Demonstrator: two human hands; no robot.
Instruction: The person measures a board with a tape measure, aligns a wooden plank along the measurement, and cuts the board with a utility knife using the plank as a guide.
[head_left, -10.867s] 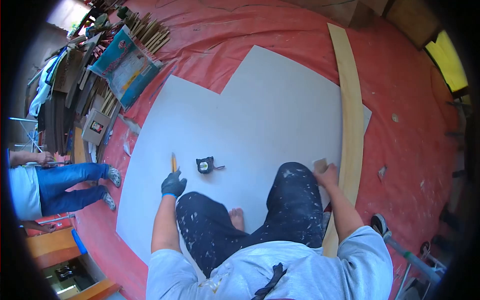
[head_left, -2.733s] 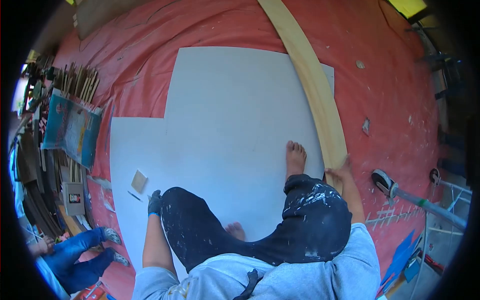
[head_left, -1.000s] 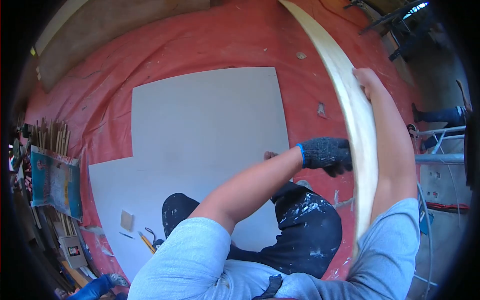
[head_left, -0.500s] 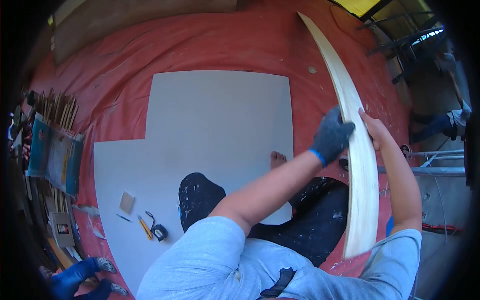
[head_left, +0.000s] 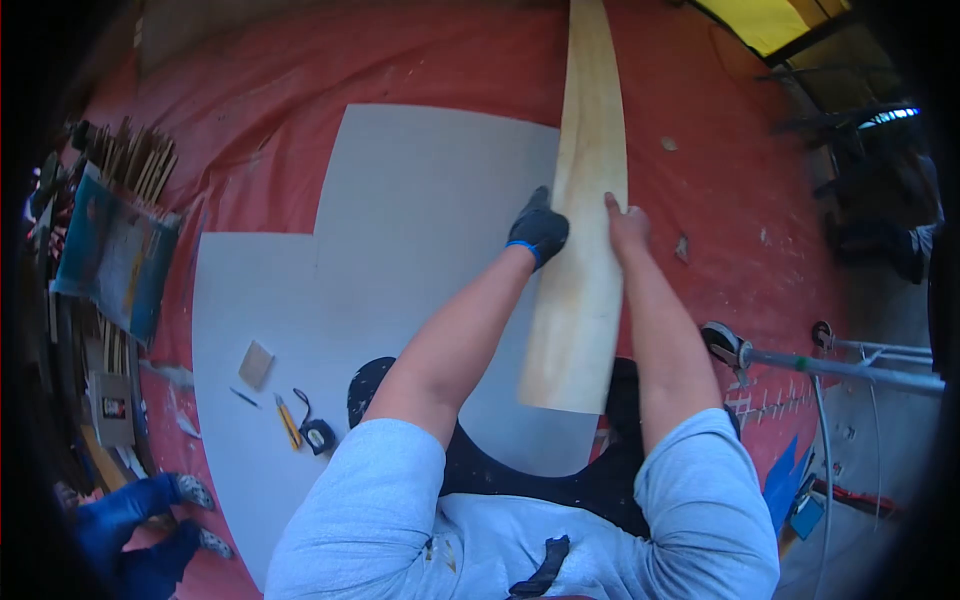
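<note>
A long, pale wooden board [head_left: 588,130] stretches away from me, its broad face turned up, and its far end runs out of the top of the view. On its left edge is my left hand [head_left: 541,230], in a dark glove with a blue cuff, closed round the edge. My bare right hand [head_left: 628,230] grips the opposite edge, thumb on top and the other fingers hidden beneath. Under the board's left side lies a large whitish panel [head_left: 430,190] with a stepped corner, and my knees are over it.
On the panel's left part lie a tape measure [head_left: 318,436], a yellow utility knife [head_left: 287,424], a pencil [head_left: 244,397] and a small square piece [head_left: 256,366]. Wood strips [head_left: 132,165] are stacked at left, near another person's legs [head_left: 140,530]. Metal tubing [head_left: 840,366] stands at right.
Both hands have carried the board left, from beside the panel to over its right edge. It has turned so its broad face shows more, and its near end is farther from me.
</note>
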